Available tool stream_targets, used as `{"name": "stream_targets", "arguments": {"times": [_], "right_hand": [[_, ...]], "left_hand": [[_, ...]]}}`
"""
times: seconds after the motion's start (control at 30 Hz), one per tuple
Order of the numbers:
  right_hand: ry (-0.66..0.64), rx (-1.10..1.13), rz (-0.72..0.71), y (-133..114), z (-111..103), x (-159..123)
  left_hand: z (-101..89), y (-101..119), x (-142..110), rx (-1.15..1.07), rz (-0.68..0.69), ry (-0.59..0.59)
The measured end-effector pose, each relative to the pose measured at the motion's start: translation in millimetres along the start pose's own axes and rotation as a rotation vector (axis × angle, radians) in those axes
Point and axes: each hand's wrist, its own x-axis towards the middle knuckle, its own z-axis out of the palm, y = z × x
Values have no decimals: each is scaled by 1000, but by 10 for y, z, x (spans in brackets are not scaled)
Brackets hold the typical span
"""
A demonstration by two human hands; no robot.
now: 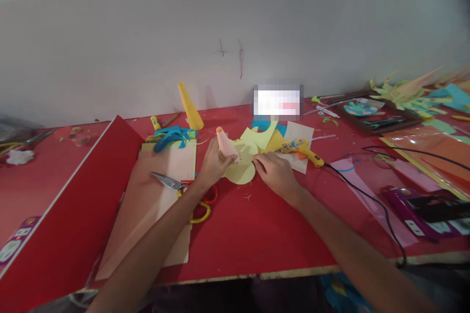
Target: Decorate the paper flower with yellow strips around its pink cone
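Observation:
A pale yellow paper flower [240, 172] with rounded petals lies between my hands above the red table. On it stands a pink paper cone [226, 144], narrow end up and leaning a little left. My left hand [214, 166] is closed round the cone's lower part, thumb in front. At the flower's right edge, my right hand [273, 171] has its fingers curled and pinched on the paper. Right behind that hand lies a yellow glue gun [310, 152] on paper scraps. Scissors [169, 182] with yellow and red handles rest partly under my left forearm.
A taller yellow paper cone [190, 107] stands near the wall. Tan paper sheets [147, 215] and an upright red board [81, 205] are at the left. A black cord [370, 196] runs across the right side, near a purple box [411, 215] and a dark tray [378, 127].

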Motion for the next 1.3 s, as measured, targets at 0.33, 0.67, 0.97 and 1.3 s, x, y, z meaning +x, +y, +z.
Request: {"name": "stream_targets", "arguments": {"times": [0.33,0.67,0.97,1.3], "right_hand": [[60,141,58,49,12,-4],[74,190,71,73,23,-10],[19,203,59,58,15,-10],[1,230,40,20,0,-18]], "left_hand": [[-55,69,-42,68,-15,276],[-28,-29,6,48,-113,-2],[-6,44,-28,262,-135,-152],[2,-3,-19,174,-73,-41]]}}
